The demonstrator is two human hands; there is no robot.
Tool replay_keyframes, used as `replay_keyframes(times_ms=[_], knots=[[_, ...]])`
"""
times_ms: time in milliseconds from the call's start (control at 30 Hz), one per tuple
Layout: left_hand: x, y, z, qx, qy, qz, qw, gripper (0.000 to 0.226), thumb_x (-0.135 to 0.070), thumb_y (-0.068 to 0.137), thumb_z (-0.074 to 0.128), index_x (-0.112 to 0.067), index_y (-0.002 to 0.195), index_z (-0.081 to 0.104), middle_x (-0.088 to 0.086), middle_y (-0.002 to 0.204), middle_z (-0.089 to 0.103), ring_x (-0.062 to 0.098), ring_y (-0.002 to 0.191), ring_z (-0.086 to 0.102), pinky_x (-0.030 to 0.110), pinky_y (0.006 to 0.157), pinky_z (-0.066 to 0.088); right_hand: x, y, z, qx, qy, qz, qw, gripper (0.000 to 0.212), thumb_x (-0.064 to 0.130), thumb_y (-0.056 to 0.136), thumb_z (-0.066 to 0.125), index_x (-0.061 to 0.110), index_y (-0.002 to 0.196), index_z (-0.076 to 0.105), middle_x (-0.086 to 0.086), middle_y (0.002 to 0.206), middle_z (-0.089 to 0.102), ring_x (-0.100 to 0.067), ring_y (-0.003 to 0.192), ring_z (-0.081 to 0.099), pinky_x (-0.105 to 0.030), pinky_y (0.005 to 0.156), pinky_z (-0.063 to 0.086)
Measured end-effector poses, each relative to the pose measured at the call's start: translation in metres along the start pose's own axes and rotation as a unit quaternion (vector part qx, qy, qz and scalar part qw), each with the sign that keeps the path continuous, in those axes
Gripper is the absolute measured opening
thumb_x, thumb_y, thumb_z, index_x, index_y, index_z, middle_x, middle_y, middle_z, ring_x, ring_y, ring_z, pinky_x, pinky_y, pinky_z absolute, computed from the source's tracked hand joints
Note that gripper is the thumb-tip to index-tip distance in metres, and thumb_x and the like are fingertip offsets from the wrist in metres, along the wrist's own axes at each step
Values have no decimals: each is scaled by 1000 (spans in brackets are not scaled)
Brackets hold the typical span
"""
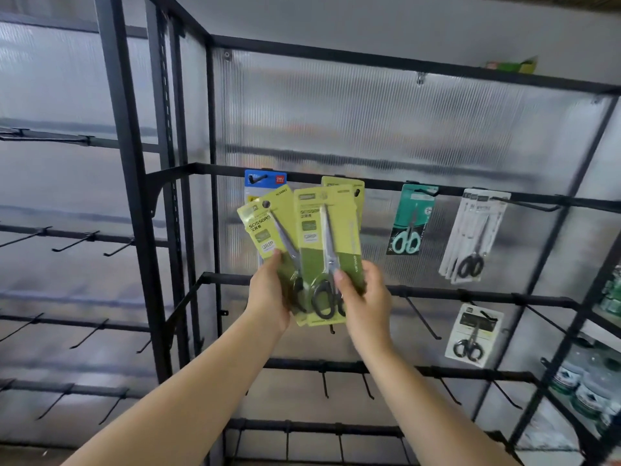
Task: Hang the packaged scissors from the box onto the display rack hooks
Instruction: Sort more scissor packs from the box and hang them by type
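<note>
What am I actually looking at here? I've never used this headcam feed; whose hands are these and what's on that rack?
There is no machine here: one camera on a person's head looks forward at their two bare hands. The left hand holds a tilted yellow-green scissors pack; the right hand grips a second, upright one. In front stands a black display rack with rows of hooks. Already hanging on its upper bar are a blue-topped pack, another yellow-green pack behind the held ones, a teal pack and a white bundle of packs. One more white pack hangs a row lower. Many hooks are bare.
</note>
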State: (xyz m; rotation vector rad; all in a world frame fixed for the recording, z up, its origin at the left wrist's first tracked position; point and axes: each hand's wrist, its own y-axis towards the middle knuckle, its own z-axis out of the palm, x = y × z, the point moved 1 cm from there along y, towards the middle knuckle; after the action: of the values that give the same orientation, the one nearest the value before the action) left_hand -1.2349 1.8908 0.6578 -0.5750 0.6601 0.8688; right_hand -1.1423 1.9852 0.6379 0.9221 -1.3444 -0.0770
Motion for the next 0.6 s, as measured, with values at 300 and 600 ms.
replay_keyframes(times_ms=[300,600], knots=[[3,1,-10,-42,18,-22,999,19,-37,93,57,-18,94,60,6,82,70,26,73,68,30,57,47,-5,19,-32,-55,-107,-70,990,53,19,91,61,10,139,42,5,126,54,-1,111,50,-7,93,37],[-13,-5,-4,-42,57,-13,997,19,-36,93,56,-17,93,59,9,86,70,29,77,68,32,58,49,7,83,-9,89,-358,38,929,67,36,96,49,16,150,16,-5,100,60,-13,68,59,-23,51,46]])
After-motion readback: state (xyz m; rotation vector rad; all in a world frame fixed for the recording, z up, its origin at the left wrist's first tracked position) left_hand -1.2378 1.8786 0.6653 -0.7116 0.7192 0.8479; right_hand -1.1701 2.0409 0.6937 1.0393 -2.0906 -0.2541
